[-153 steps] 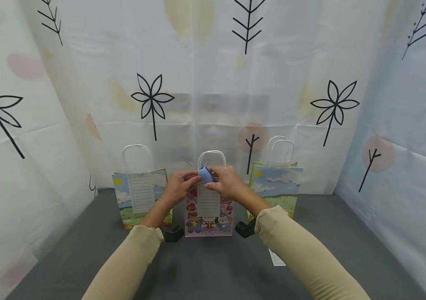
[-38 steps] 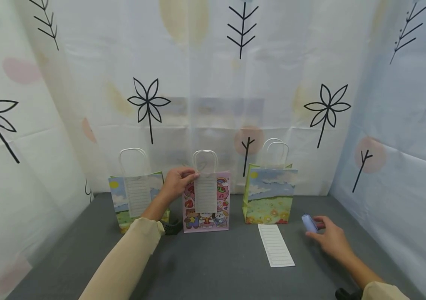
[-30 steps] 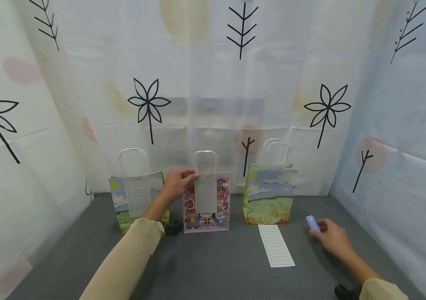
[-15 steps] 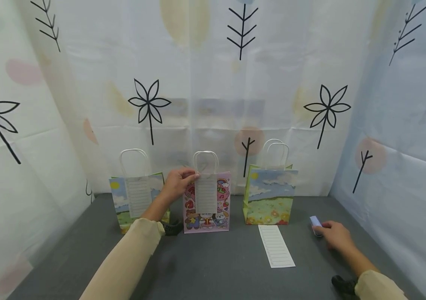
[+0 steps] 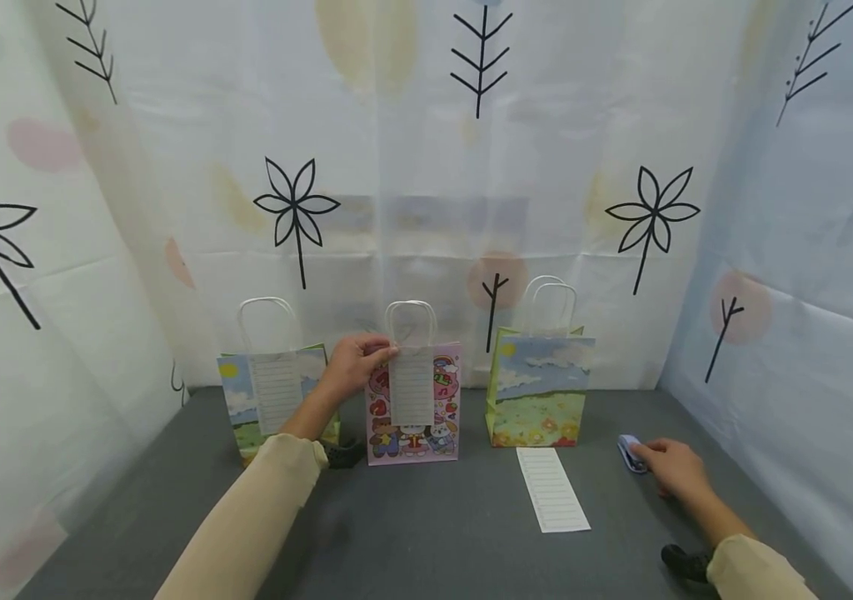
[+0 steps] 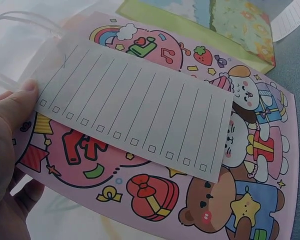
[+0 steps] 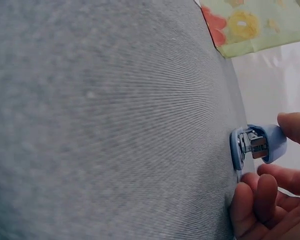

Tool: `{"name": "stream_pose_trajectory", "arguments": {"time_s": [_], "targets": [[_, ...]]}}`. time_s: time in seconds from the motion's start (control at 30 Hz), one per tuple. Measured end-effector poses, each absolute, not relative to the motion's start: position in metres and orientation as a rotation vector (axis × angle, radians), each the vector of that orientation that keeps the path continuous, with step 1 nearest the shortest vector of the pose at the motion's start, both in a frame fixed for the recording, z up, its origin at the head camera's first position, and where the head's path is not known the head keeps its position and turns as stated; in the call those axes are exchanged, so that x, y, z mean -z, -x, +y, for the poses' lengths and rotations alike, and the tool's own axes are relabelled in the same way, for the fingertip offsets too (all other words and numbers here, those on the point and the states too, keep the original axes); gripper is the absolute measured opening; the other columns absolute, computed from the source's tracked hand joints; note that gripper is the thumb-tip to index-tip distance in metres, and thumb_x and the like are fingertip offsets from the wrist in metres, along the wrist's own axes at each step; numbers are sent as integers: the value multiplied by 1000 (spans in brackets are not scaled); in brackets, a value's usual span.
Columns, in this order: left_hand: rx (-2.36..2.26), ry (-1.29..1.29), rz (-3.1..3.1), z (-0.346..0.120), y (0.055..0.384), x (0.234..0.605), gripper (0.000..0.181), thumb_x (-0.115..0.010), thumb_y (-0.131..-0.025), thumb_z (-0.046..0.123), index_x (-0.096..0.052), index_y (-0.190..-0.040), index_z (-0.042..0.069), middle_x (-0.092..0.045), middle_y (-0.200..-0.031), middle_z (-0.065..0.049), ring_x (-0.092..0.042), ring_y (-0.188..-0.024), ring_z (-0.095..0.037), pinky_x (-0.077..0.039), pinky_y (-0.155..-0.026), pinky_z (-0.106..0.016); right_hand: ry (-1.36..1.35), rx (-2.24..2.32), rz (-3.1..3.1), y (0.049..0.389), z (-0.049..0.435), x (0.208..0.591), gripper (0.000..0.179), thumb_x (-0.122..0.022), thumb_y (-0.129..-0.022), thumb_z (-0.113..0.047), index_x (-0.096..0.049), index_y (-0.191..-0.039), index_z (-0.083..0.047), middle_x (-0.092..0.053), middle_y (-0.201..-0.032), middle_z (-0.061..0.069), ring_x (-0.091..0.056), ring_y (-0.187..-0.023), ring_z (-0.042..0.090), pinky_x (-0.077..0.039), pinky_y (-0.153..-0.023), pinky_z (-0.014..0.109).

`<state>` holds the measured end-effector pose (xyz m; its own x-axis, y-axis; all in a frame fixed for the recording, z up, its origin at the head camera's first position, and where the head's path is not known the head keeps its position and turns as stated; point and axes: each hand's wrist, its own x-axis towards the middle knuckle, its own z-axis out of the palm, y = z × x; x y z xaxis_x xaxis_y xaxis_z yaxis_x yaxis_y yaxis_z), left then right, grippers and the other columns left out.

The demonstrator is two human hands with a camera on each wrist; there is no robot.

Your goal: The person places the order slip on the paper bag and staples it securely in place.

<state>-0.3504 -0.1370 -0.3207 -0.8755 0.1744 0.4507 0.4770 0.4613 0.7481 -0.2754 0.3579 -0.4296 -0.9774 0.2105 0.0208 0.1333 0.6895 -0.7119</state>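
Note:
In the left wrist view, my left hand [image 6: 12, 122] pinches the top of a lined paper slip [image 6: 130, 107] against the pink cartoon gift bag [image 6: 230, 130], thumb in front and fingers behind. In the head view that bag [image 5: 449, 417] stands upright in the middle, my left hand [image 5: 355, 362] at its upper left. My right hand [image 5: 674, 467] is at a small light-blue stapler [image 5: 629, 454] on the table at right. In the right wrist view the stapler [image 7: 260, 145] rests on its base; one fingertip touches its top cover, while the other fingers curl beside it.
A landscape-print bag [image 5: 542, 392] stands right of centre, with a loose lined slip [image 5: 552, 492] lying in front. At left, partly behind my arm, stands another landscape-print bag [image 5: 235, 383] bearing a lined slip [image 5: 276, 392]. A patterned curtain [image 5: 426, 167] backs the grey table [image 5: 426, 533].
My right hand has carried the stapler from the middle bag to the right side of the table and set it down. My left hand has stayed on the slip and bag.

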Motion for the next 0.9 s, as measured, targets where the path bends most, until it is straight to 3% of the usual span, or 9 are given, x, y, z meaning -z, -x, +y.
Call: {"name": "stream_pose_trajectory", "arguments": {"time_s": [0.23, 0.47, 0.63, 0.9], "targets": [[1363, 550, -2397, -136, 351, 322, 21, -68, -92, 16, -73, -108, 1, -72, -99, -13, -68, -85, -22, -54, -72, -37, 290, -1023, -2797, 272, 355, 427, 69, -54, -96, -47, -46, -126, 15, -53, -112, 37, -58, -65, 22, -48, -56, 36], [1335, 534, -2405, -135, 344, 320, 25, -68, -93, 17, -69, -115, 3, -70, -108, -14, -68, -97, -26, -53, -80, -42, 259, -933, -2783, 266, 350, 421, 65, -54, -97, -45, -46, -128, 12, -52, -115, 36, -54, -98, 44, -45, -76, 53], [1273, 508, -2381, -134, 341, 319, 34, -70, -92, 17, -63, -122, 1, -64, -115, -16, -65, -105, -30, -51, -85, -46, 232, -953, -2747, 262, 342, 414, 59, -55, -98, -41, -49, -127, 11, -54, -114, 33, -54, -99, 43, -44, -78, 53], [1203, 464, -2262, -137, 330, 317, 45, -73, -90, 22, -60, -130, 7, -53, -131, -13, -47, -122, -33, -37, -99, -54, 237, -988, -2672, 254, 320, 405, 53, -58, -98, -35, -50, -128, 8, -56, -114, 29, -55, -93, 36, -45, -70, 45]]}}
